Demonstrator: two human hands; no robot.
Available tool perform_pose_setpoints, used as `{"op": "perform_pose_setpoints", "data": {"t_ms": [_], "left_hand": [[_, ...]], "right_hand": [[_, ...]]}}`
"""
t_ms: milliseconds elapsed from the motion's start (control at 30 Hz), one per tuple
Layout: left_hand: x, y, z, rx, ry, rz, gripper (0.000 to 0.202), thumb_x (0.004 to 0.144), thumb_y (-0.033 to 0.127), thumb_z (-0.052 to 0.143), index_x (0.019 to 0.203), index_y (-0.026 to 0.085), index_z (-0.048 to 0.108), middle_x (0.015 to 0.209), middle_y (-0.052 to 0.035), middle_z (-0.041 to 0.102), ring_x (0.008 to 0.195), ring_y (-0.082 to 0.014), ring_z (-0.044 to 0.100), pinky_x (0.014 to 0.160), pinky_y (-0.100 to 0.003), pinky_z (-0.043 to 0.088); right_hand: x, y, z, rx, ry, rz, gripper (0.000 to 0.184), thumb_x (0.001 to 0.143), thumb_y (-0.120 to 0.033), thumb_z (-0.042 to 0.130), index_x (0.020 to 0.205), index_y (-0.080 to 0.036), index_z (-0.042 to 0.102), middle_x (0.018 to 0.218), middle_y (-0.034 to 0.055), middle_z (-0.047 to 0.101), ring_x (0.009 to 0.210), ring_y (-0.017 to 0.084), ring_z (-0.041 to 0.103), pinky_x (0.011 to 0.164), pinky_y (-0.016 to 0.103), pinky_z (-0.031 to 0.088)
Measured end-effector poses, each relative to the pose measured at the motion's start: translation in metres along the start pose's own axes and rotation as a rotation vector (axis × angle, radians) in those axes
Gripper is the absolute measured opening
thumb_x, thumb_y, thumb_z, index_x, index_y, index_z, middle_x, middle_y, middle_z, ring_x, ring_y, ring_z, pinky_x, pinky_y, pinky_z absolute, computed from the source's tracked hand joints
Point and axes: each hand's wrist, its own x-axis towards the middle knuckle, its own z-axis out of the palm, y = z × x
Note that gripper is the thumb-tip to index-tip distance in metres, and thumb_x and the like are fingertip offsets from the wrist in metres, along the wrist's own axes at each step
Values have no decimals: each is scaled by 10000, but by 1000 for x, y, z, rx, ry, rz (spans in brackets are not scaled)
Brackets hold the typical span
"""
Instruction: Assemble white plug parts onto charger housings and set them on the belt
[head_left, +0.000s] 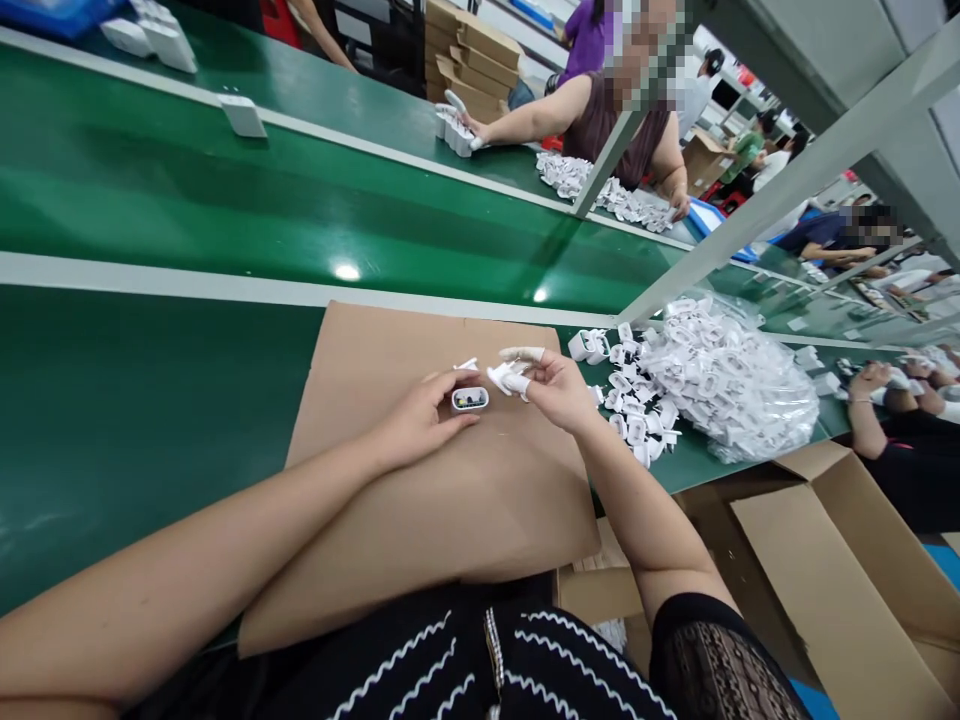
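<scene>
Centre frame, above cardboard point(450, 520): your left hand point(424, 415) clenches an open white casing point(470, 399); your right hand point(551, 392), finger cots point(521, 353) on, pinches a small white part point(506, 378).

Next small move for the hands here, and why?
Likely: bring the white plastic piece pinched in the right hand to the white plastic housing held in the left hand. The housing's open face leaves coloured parts exposed, and both hands sit close together above the cardboard sheet. Whether the two fit together can't be confirmed from here.
</scene>
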Motion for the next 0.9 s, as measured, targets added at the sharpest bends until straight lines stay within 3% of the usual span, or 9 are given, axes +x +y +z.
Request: {"op": "perform_pose_setpoints", "data": {"t_ms": [167,267,433,500,633,800,900], "left_hand": [[1,-1,0,-61,-8,20,402,914,460,712,1236,221,705,1288,-115,728,1204,-305,672,1088,-494,515],[3,0,0,-84,2,-8,471,855,476,767,1245,221,704,1299,-120,727,1202,-318,672,1079,-509,519],[5,-1,-1,-105,-4,-36,371,823,438,776,1123,221,742,1174,-99,763,1097,-306,697,1014,-486,552],[6,-3,0,-105,11,-30,356,816,425,778,1106,221,752,1157,-96,765,1085,-306,699,1012,-484,551],[6,-6,2,-134,24,-19,372,803,422,783,1100,200,751,1146,-105,761,1067,-301,705,970,-452,565],[5,-3,-1,-164,-8,-26,421,788,411,793,1146,193,748,1153,-99,760,1029,-287,712,939,-429,563],[5,-1,-3,-196,-23,-30,414,800,410,777,1150,190,753,1156,-102,761,1032,-288,712,946,-433,558]], "right_hand": [[-17,9,7,119,-53,32,466,662,-494,943,993,-228,752,941,36,762,808,174,703,777,342,594],[-22,16,14,106,-18,-6,438,690,-529,919,938,-223,727,996,53,753,839,174,679,782,338,577],[-21,17,26,-25,70,-99,513,674,-376,918,1115,-273,676,1109,50,732,909,185,669,734,309,569],[-19,14,29,-65,69,-116,523,659,-335,915,1119,-275,675,1095,51,732,906,188,670,713,303,571],[-18,4,30,-196,77,-125,375,706,-378,883,1023,-239,737,981,47,710,788,164,655,666,304,570],[-20,-8,24,-287,68,-82,374,631,-410,934,907,-200,791,999,50,675,754,154,678,793,359,609],[-23,-11,23,-378,76,-125,284,703,-399,885,892,-204,801,972,53,674,788,171,677,844,380,604]]}}
